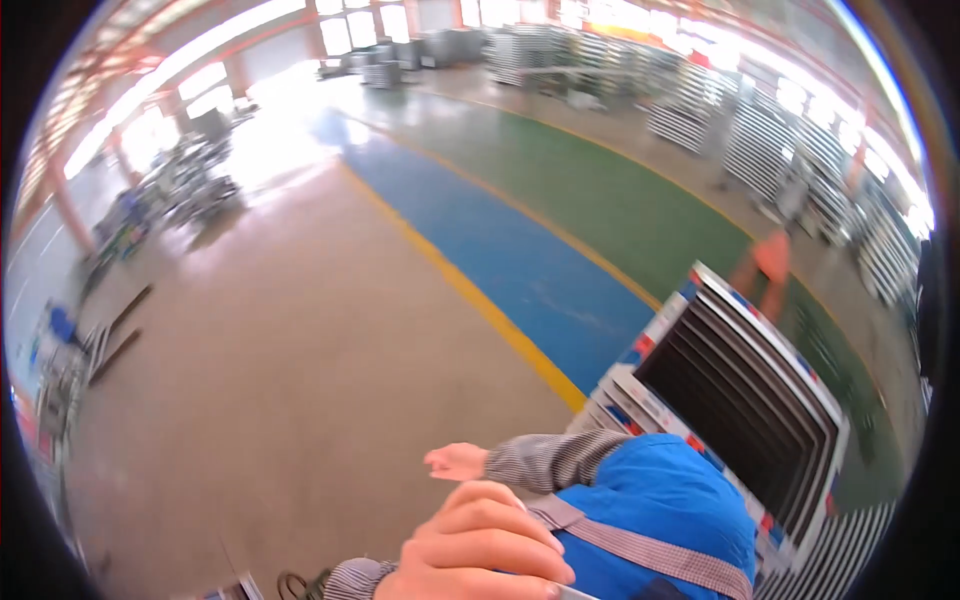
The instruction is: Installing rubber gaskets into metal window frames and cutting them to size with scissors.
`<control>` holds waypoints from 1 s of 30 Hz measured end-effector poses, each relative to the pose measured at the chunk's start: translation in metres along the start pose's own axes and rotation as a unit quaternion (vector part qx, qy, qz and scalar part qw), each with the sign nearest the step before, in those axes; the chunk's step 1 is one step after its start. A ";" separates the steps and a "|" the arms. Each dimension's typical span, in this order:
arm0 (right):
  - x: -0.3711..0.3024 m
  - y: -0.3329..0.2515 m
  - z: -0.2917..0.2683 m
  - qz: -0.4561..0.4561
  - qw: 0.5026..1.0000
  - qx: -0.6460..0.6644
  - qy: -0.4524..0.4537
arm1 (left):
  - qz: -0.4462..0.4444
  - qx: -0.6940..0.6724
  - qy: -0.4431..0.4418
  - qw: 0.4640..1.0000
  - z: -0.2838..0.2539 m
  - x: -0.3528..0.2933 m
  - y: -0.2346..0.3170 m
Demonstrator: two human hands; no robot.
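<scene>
Close to the lower edge, my left hand (480,545) is closed, with its fingers curled and pointing right. A pale edge shows at the fingertips, but what it belongs to is hidden. My right hand (458,460) reaches leftward over the floor from a grey striped sleeve (560,462). Its fingers look loosely apart, with nothing seen in them. Blue clothing (665,480) with a checked strap (650,545) fills the lower right. Just beyond it stands a stack of rectangular frames (620,385), pale-edged with red and blue patches and dark inside.
A blue floor lane (500,255) and a green lane (570,180) run between yellow lines. Stacked metal profiles (755,150) line the far right; more metal parts (190,185) lie left. Two dark bars (117,355) jut out at the left. An orange-red blurred shape (770,258) is behind the frames.
</scene>
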State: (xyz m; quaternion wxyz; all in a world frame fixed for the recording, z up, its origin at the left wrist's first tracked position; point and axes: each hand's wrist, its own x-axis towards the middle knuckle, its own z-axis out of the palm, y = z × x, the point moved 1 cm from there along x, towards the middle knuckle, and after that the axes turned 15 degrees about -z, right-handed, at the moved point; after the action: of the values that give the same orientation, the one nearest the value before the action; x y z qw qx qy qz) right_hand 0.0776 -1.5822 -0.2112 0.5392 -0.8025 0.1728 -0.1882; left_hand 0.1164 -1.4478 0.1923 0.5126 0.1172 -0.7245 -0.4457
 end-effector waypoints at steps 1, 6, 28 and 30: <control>0.011 -0.064 -0.011 0.029 0.992 -0.116 -0.038 | 0.013 -0.038 0.038 0.998 -0.018 0.007 -0.001; 0.032 -0.028 -0.031 0.105 0.983 -0.120 0.096 | -0.020 -0.095 -0.135 0.986 -0.119 0.040 -0.009; 0.632 0.054 -0.151 -0.056 0.970 -0.145 -0.186 | 0.197 0.071 0.461 0.862 -0.539 -0.027 -0.055; 0.699 0.024 -0.117 -0.109 0.955 -0.136 -0.241 | 0.037 0.163 0.375 0.912 -0.572 -0.061 -0.003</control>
State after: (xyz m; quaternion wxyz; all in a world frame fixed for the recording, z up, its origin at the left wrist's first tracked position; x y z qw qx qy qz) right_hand 0.6264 -2.0203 -0.1121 0.4271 -0.9035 -0.0274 -0.0214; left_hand 0.6275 -1.7116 0.1955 0.7367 0.3306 -0.5453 -0.2251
